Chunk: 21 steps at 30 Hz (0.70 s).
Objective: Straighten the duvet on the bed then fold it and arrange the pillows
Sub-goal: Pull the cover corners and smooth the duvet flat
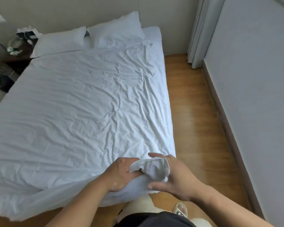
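Your left hand [121,174]: fingers curled hard into the bunched corner of the duvet [82,104], gripping it. Knuckles up, heel of the hand resting on the fabric. The forearm comes in from the lower left, angled toward the near right corner of the bed [152,33].

Your right hand [175,174]: spread wide, not clenched. The index finger is straight along the far side of the bunch, the thumb straight along its near side. The folded duvet corner lies in the span between them, against the palm. The other fingers are behind the cloth, so I can't tell how they lie. The forearm comes in from the lower right, over the floor [195,112].

The two hands are just beside each other with the same wad of cloth between them, at the bed's near right corner.

Duvet: white, spread over nearly the whole bed and creased all over, with the heaviest wrinkles on the right half. Its near left corner droops off the near edge. Its far edge reaches the pillows' near side.

Pillows: two, white, side by side at the head edge. The left pillow [61,40] lies flatter; the right pillow [116,30] leans on the wall. Bare sheet shows at the far right corner.

Off the bed: a dark nightstand [18,58] with clutter by the far left corner, a curtain [197,30] at far right, and a slipper [180,210] below your right wrist.
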Each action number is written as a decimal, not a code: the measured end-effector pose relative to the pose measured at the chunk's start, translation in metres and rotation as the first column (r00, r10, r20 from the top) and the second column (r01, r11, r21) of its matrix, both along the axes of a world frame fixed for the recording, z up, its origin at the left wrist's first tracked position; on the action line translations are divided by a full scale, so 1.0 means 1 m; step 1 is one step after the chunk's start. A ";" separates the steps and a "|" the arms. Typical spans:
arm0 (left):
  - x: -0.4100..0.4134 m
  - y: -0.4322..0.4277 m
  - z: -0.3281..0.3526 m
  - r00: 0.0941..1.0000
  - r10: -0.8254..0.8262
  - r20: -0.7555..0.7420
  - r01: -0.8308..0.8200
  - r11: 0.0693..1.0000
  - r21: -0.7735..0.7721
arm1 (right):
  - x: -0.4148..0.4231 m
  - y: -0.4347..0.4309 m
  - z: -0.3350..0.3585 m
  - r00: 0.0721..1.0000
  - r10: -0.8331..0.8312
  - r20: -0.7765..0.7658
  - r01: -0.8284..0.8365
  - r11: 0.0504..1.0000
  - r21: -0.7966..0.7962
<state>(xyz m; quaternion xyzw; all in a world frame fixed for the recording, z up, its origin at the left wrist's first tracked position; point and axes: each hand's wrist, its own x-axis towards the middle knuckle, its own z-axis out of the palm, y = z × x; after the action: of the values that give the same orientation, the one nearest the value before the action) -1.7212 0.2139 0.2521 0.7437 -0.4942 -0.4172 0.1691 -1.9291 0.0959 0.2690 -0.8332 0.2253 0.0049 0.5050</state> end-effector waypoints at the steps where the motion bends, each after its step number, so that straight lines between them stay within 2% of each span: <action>1: -0.002 -0.009 0.006 1.000 0.003 0.018 -0.003 1.000 -0.002 | 0.005 -0.014 0.002 1.000 0.002 -0.022 -0.006 0.984 -0.178; 3: -0.002 -0.028 0.019 0.999 0.027 0.042 -0.027 0.999 -0.017 | 0.013 -0.042 0.007 0.999 0.034 -0.036 -0.045 0.913 -0.405; 5: 0.002 -0.050 0.032 0.996 0.054 0.064 -0.052 0.998 -0.036 | 0.020 -0.071 0.014 0.994 0.097 0.055 -0.063 0.892 -0.448; 6: 0.005 -0.062 0.036 0.995 0.065 0.080 -0.062 0.997 -0.049 | 0.023 -0.086 0.019 0.988 0.113 0.109 -0.064 0.923 -0.380; 8: 0.010 -0.090 0.042 0.990 0.109 0.095 -0.101 0.992 -0.081 | 0.029 -0.118 0.029 0.977 0.090 0.191 -0.065 0.988 -0.138; 9: 0.012 -0.106 0.043 0.986 0.135 0.098 -0.125 0.987 -0.101 | 0.032 -0.135 0.033 0.974 0.068 0.216 -0.062 0.998 -0.034; 10: 0.015 -0.121 0.044 0.982 0.159 0.103 -0.146 0.982 -0.121 | 0.037 -0.152 0.035 0.971 0.059 0.230 -0.062 0.998 0.003; 13: 0.029 -0.175 0.044 0.970 0.217 0.109 -0.194 0.963 -0.185 | 0.056 -0.209 0.039 0.964 0.086 0.250 -0.085 0.996 -0.013; 17: 0.058 -0.260 0.045 0.954 0.279 0.109 -0.244 0.935 -0.259 | 0.090 -0.301 0.044 0.983 -0.014 0.185 0.006 0.999 0.044; 21: 0.093 -0.334 0.051 0.923 0.329 0.199 -0.265 0.919 -0.291 | 0.130 -0.392 0.058 0.988 -0.023 0.156 0.020 1.000 0.022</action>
<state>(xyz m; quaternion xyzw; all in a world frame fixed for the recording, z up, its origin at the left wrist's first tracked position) -1.6280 -0.1205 0.3026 0.8276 -0.4418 -0.2239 0.2641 -1.7990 -0.2961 0.3268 -0.8232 0.1941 -0.0634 0.5297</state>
